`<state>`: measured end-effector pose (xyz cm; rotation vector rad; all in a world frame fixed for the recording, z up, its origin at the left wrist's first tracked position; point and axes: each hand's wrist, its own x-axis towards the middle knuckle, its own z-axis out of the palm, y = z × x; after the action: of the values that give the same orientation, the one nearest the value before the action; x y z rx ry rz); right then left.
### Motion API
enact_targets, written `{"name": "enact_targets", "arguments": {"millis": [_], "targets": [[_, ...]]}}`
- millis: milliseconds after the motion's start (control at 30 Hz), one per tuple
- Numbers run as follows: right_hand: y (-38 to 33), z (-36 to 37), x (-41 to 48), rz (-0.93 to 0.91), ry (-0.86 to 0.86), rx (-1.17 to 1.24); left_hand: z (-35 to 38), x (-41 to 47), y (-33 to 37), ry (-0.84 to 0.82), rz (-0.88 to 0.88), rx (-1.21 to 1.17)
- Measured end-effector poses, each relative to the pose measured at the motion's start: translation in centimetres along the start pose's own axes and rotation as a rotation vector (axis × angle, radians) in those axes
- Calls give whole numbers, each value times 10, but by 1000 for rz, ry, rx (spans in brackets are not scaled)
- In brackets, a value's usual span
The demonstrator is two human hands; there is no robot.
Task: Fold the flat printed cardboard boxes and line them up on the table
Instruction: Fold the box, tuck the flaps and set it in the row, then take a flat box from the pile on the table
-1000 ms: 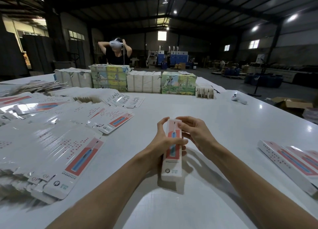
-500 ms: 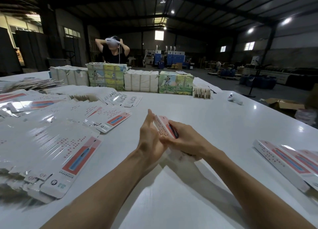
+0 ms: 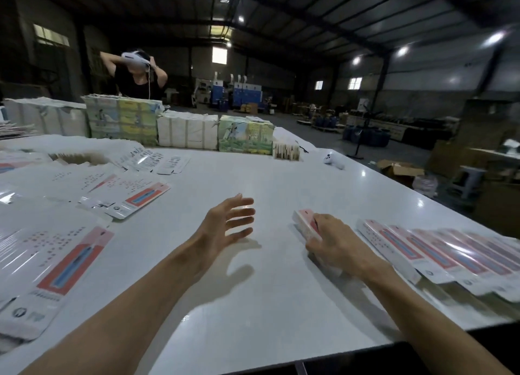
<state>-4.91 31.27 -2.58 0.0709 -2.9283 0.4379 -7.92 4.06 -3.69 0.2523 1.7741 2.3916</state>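
Note:
My right hand (image 3: 336, 242) grips a folded white and pink box (image 3: 305, 222) and holds it low over the white table (image 3: 281, 290), just left of a row of folded boxes (image 3: 439, 250). Most of the held box is hidden under my fingers. My left hand (image 3: 225, 224) hovers over the table's middle with fingers spread and holds nothing. Flat printed box blanks (image 3: 67, 262) lie spread in overlapping piles across the left side of the table.
Wrapped bundles of stock (image 3: 185, 129) line the far edge. A person in a black top (image 3: 135, 76) stands behind them with a white headset. A white controller (image 3: 333, 160) lies far right. The table's near edge runs at bottom right.
My right hand has carried the folded box from the middle to the right, beside the row. My left hand has let go of it and opened. The view has turned right.

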Motion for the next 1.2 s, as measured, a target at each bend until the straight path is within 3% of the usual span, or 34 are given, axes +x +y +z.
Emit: {"name": "enact_targets", "arguments": {"millis": [133, 233, 533, 667, 967, 1200], "targets": [[36, -6, -17, 125, 97, -209, 0, -1, -3, -51, 47, 120], [54, -20, -27, 166, 76, -359, -2, -1, -6, -91, 71, 183], [88, -32, -53, 253, 170, -273, -2, -4, -4, -142, 63, 217], [74, -32, -41, 147, 217, -347, 0, -8, -1, -123, 68, 248], [-57, 5, 37, -264, 287, -151, 2, -11, -5, 25, 73, 293], [-87, 58, 49, -297, 255, 128, -15, -7, 5, 275, 72, 619]]}}
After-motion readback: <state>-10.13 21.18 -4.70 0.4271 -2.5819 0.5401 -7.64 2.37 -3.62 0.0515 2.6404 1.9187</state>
